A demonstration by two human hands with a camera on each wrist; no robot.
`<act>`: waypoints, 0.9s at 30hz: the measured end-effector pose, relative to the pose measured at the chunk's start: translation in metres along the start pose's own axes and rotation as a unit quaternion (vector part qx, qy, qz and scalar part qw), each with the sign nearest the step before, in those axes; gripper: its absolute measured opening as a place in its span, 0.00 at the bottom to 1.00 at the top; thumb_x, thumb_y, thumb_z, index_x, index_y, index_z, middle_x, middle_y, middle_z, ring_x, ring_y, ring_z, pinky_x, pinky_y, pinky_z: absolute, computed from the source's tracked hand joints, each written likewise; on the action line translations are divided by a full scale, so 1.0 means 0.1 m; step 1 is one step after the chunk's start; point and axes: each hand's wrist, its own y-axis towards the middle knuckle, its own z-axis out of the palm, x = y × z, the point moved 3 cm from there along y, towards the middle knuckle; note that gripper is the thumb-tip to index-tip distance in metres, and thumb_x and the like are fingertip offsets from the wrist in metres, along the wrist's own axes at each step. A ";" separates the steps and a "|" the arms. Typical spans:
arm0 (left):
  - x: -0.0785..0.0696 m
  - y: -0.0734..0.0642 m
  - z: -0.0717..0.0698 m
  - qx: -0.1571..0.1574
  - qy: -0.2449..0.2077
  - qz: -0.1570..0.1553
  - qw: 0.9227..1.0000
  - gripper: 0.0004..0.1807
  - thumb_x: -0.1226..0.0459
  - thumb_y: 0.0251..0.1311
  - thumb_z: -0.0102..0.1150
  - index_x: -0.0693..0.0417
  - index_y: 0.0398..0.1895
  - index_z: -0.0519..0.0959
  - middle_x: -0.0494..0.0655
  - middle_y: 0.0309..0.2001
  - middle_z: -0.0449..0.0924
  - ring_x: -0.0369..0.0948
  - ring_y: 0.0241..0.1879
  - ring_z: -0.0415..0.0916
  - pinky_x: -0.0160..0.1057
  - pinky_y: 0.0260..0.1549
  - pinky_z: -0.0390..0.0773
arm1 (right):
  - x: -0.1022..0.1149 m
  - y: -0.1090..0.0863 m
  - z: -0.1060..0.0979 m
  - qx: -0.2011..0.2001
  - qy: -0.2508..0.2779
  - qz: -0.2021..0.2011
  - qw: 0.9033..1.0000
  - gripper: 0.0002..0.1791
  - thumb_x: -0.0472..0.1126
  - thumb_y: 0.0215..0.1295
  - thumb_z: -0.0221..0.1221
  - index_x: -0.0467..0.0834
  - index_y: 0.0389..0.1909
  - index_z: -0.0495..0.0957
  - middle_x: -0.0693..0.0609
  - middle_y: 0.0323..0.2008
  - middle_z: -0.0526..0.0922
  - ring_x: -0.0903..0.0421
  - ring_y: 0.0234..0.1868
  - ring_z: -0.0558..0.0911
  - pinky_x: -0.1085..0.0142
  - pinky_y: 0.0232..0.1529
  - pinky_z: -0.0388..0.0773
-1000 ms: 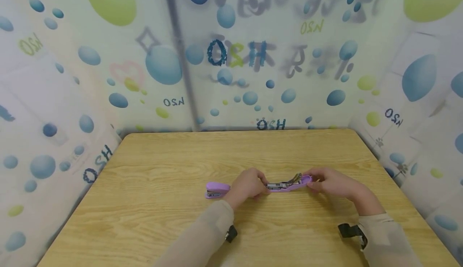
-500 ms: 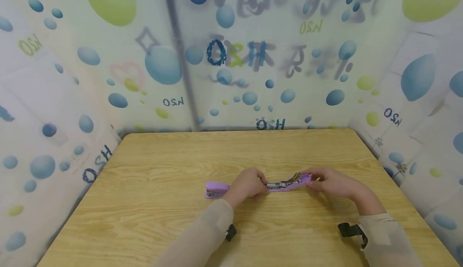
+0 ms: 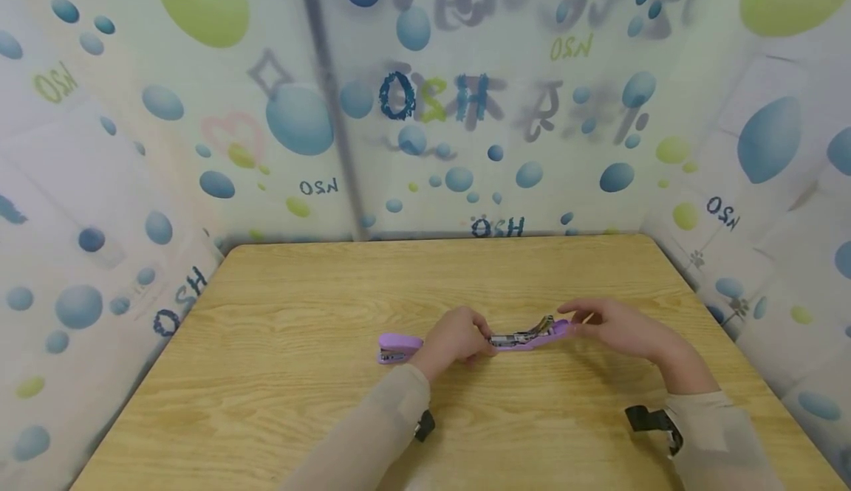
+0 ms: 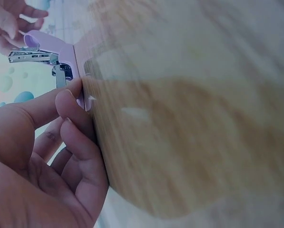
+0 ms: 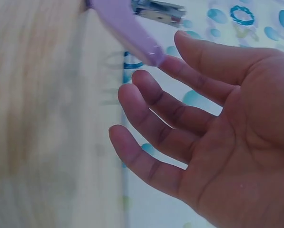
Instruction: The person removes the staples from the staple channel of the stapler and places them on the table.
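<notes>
An opened purple stapler lies on the table, its metal magazine exposed and its purple cover swung out to the right. My left hand pinches its left end low against the tabletop, with thumb and finger on the purple base in the left wrist view. Fingers of my right hand are loosely spread at the raised tip of the cover; one finger touches or nearly touches it, and the thumb stands apart. A second purple stapler part with metal underneath shows left of my left hand, which hides its right end.
The wooden table reaches to patterned curtain walls at the back and sides. Black wrist straps sit at the sleeves.
My right hand has loosened its pinch on the cover's tip and shifted slightly right, its thumb and fingers spreading. The left hand and the stapler stay nearly in place.
</notes>
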 end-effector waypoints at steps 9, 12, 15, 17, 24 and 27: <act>0.03 0.01 -0.01 0.007 -0.005 -0.012 1.000 0.09 0.59 0.41 0.72 0.46 0.25 0.80 0.41 0.21 0.80 0.41 0.15 0.77 0.37 0.16 0.76 | 0.32 -0.07 -0.07 -0.057 0.019 -0.005 0.998 0.18 0.58 0.62 0.52 0.53 0.48 0.74 0.51 0.37 0.78 0.55 0.36 0.75 0.64 0.31 0.74; 0.03 0.02 -0.01 0.010 -0.006 -0.012 1.000 0.09 0.59 0.41 0.72 0.46 0.25 0.79 0.41 0.21 0.80 0.41 0.15 0.77 0.37 0.16 0.76 | 0.44 -0.07 -0.04 -0.070 0.067 0.009 0.995 0.20 0.61 0.61 0.51 0.53 0.46 0.74 0.47 0.35 0.79 0.53 0.31 0.76 0.63 0.27 0.74; 0.03 0.02 -0.01 0.010 -0.006 -0.008 1.000 0.09 0.59 0.41 0.72 0.45 0.24 0.79 0.43 0.19 0.80 0.42 0.15 0.77 0.37 0.16 0.75 | 0.54 -0.03 0.06 -0.073 0.124 0.014 0.989 0.19 0.60 0.61 0.52 0.51 0.42 0.75 0.42 0.31 0.79 0.51 0.24 0.76 0.62 0.22 0.74; 0.03 0.03 -0.01 0.009 -0.007 -0.004 1.000 0.09 0.59 0.41 0.72 0.45 0.24 0.79 0.45 0.18 0.79 0.42 0.14 0.77 0.37 0.15 0.74 | 0.60 0.01 0.15 -0.072 0.145 0.016 0.987 0.17 0.58 0.62 0.52 0.49 0.41 0.76 0.42 0.28 0.79 0.52 0.20 0.74 0.62 0.18 0.72; 0.04 0.04 0.00 0.008 -0.010 0.001 1.000 0.09 0.59 0.41 0.72 0.45 0.24 0.80 0.45 0.16 0.78 0.41 0.14 0.77 0.36 0.15 0.72 | 0.65 0.20 0.53 -0.058 0.159 0.059 0.984 0.14 0.48 0.66 0.51 0.42 0.42 0.75 0.40 0.25 0.80 0.55 0.12 0.73 0.64 0.13 0.69; 0.03 0.04 0.00 0.008 -0.004 0.002 1.000 0.09 0.58 0.40 0.72 0.45 0.24 0.80 0.45 0.16 0.79 0.41 0.14 0.77 0.36 0.15 0.72 | 0.64 0.23 0.64 -0.061 0.162 0.069 0.983 0.13 0.45 0.67 0.51 0.40 0.42 0.75 0.42 0.23 0.80 0.55 0.11 0.74 0.66 0.12 0.68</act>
